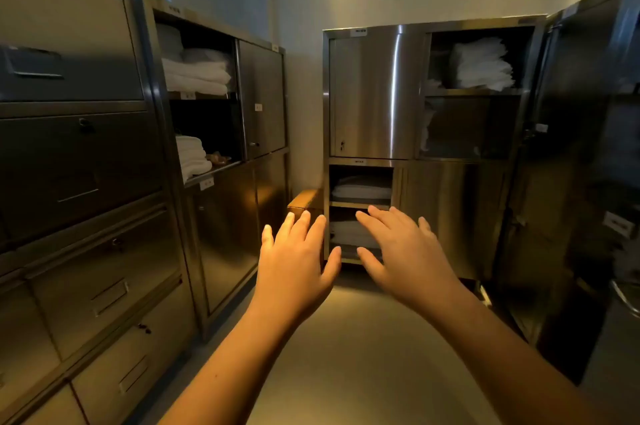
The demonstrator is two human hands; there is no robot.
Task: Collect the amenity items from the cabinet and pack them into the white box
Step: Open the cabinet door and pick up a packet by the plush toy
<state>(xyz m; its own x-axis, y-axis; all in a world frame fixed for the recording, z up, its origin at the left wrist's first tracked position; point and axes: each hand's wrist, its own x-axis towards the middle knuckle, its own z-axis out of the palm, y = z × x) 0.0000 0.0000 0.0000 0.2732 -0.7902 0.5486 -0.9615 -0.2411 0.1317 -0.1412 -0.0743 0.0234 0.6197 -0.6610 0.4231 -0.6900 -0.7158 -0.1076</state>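
**Both hands raised empty before the steel cabinets**

The left hand point(294, 262) and the right hand point(405, 251) are held out side by side, palms down, fingers spread and nearly straight; the grip of each is wide open, nothing is held in either, and no surface is touched. They are seen against the lower compartments of the far cabinet point(367, 95), yet are judged to be well short of it, with bare floor point(363, 355) lying between; the posture is read as an opening reach rather than a grasp.

An upper compartment of the far cabinet is shown open, so that a stack of white towels point(481, 64) is exposed on the top shelf; folded linen point(360, 189) is laid flat in the small lower compartment. In the side cabinet point(263, 95) on the left, folded towels point(194, 73) are stacked on open shelves; a small brownish object point(218, 158) is lying beside the lower pile, but what it is cannot be told.

No amenity items can be identified with certainty, and the white box is not in view; a tan box-like thing point(304, 199) is set in the corner between the two cabinets. The task is judged to be at its very start; several doors are closed, so the amenity items may well be stored behind one, and nothing has been collected.
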